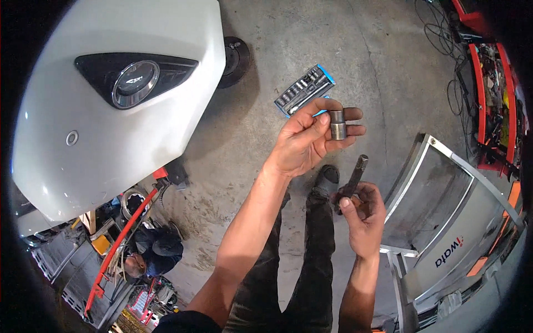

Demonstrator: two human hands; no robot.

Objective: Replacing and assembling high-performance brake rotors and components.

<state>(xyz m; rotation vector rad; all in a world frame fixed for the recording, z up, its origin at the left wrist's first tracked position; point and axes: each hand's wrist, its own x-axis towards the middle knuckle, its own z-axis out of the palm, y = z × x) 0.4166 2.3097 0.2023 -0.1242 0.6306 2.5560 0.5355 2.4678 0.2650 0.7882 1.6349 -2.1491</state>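
My left hand (304, 137) is raised at the middle, its thumb and fingers closed on a stepped steel socket (338, 125), narrower at the top and wider below. Lower and to the right, my right hand (366, 219) grips the lower end of a dark metal rod (354, 176). The rod tilts up and to the right, and its tip looks slightly ridged. Its lower end is partly hidden by my fingers. Socket and rod are apart. Beyond my left hand, a socket set (304, 90) in a blue-edged case lies open on the concrete floor.
A white car body (150, 33) with a headlight fills the left, a bare wheel hub (237, 61) beside it. At right stand a grey-framed panel (427, 188) and a red tool cart (482, 105), with black cables (456, 83). Another person (158, 250) crouches lower left near a red bar (119, 250).
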